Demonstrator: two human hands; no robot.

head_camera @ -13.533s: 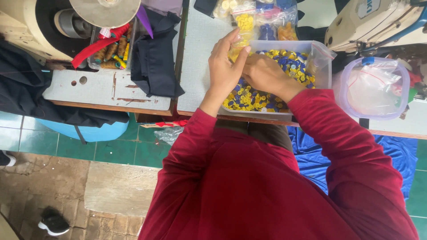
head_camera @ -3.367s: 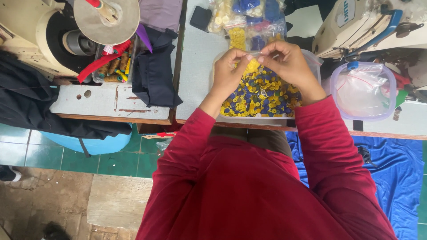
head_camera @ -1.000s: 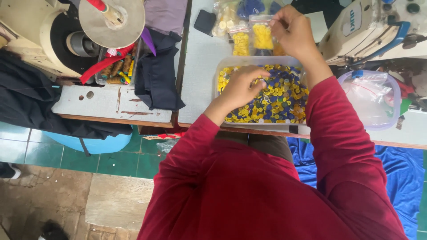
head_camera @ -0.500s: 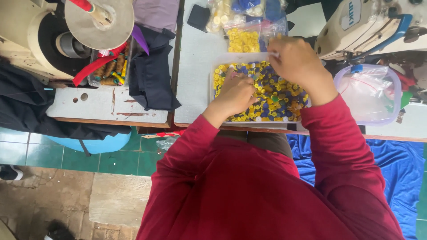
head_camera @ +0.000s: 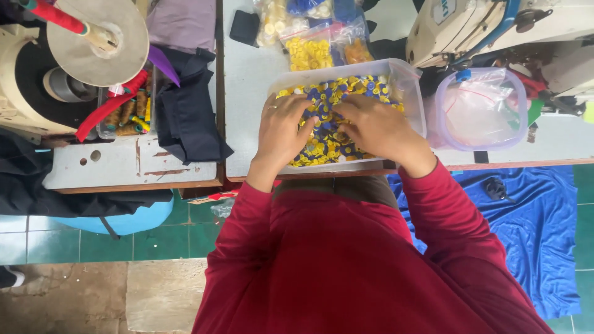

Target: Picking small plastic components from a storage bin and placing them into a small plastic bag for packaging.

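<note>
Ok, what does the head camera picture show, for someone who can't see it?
Both hands, the left hand and right hand, rest in a clear plastic tub full of yellow and blue buttons on a sewing table. The person wears a red top.

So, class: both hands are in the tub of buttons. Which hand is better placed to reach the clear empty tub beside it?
Probably the right hand: it rests in the button tub on the side next to the empty clear tub. The left hand would have to cross over.
</note>
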